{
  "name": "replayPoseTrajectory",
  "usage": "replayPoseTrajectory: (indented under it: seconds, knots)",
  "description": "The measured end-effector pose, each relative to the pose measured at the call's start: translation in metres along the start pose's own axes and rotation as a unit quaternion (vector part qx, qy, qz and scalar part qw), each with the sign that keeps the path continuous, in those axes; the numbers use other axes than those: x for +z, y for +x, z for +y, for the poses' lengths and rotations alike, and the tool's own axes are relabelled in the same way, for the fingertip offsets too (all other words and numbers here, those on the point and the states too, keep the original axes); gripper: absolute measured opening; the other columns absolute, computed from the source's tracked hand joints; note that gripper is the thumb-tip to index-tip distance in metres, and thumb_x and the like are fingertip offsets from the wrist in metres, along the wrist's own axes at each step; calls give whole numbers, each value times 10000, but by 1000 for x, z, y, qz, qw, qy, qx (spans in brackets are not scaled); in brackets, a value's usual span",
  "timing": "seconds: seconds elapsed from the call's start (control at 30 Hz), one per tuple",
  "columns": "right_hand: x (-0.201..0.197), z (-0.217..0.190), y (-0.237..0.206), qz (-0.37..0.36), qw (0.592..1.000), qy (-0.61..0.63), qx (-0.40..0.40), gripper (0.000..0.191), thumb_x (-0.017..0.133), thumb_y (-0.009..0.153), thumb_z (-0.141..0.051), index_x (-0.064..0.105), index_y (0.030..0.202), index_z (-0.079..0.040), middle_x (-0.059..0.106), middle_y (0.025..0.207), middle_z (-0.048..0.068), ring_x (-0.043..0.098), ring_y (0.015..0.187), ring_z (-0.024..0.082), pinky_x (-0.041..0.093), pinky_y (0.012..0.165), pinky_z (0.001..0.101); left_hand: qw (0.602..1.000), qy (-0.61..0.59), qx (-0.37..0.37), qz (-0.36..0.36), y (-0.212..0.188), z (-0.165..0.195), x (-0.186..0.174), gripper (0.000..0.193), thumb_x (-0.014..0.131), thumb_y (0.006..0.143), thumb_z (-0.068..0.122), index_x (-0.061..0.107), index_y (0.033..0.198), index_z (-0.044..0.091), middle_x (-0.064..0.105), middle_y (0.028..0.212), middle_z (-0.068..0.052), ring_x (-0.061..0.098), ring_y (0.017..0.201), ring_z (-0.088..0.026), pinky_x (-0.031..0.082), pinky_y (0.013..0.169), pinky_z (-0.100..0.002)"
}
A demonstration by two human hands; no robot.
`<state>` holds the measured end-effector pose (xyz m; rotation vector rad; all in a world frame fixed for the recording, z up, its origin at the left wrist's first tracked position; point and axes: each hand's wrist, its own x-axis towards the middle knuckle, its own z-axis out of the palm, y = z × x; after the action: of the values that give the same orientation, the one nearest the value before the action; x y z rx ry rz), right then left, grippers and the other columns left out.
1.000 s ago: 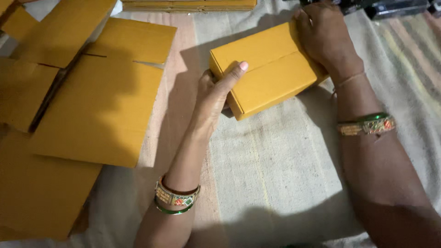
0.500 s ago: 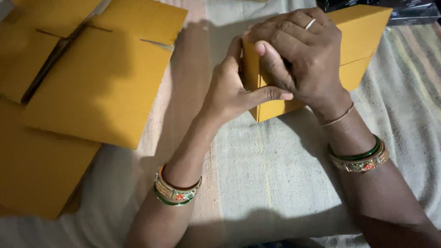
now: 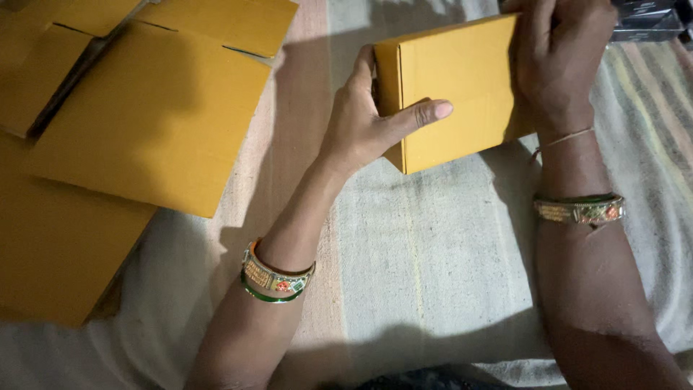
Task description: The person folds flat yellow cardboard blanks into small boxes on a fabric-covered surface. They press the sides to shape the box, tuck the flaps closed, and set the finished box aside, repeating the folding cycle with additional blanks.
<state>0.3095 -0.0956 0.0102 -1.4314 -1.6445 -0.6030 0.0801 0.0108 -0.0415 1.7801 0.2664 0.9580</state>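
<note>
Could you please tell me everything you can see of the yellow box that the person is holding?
The yellow box is a flat, closed carton of plain mustard cardboard, with sharp folded edges. It is held tilted above the striped cloth, broad face toward the camera. The left hand grips its left end, thumb across the face; the right hand holds its right end. Its far side is hidden.

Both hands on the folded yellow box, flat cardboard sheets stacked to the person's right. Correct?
Not quite. The flat cardboard sheets lie to the person's left, not right. The rest stands: the head view shows the left hand and the right hand both on the folded yellow box, above the striped cloth.
</note>
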Motion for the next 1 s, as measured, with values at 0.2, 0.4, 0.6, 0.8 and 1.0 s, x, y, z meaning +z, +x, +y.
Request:
replayPoseTrajectory:
  seconds: [0.2,0.4,0.6,0.8,1.0]
  knots:
    - [-5,13,-1,44,996,-72,-22,281,494,1114,-23,707,951,59,663,851,191,633,727,306,470,662,399,999,-36,2,-1,0,1,-2,988,799,780,646,415,1365,-52,728,1156,-223,802,1024,-263,689,870,-328]
    - [11,-61,16,-52,998,-34,21,169,561,1104,-92,661,1004,-1,657,957,132,615,931,300,440,931,441,999,-41,-4,1,-1,2,-8,970,872,747,606,456,1362,-18,709,1221,-176,751,1137,-256,649,973,-353]
    - [24,-90,28,-73,987,-25,-140,118,540,1069,-50,652,1061,-12,673,1045,112,610,1051,311,416,1045,476,999,-14,23,-17,-2,-2,-13,969,904,752,561,441,1376,-19,688,1242,-191,739,1164,-270,644,986,-355]
    - [17,-57,11,-32,998,-51,0,206,577,1131,-65,684,961,-19,652,853,148,625,797,336,477,830,452,1000,-20,-7,-9,-1,-1,-11,947,867,771,574,440,1369,-23,715,1200,-194,771,1105,-257,669,943,-344]
    - [11,22,-13,40,997,-18,59,171,544,1096,-23,602,952,49,622,838,174,607,729,310,464,676,406,998,-56,-31,-13,1,1,-11,968,829,759,598,422,1353,-50,720,1139,-205,793,1029,-242,690,876,-330]
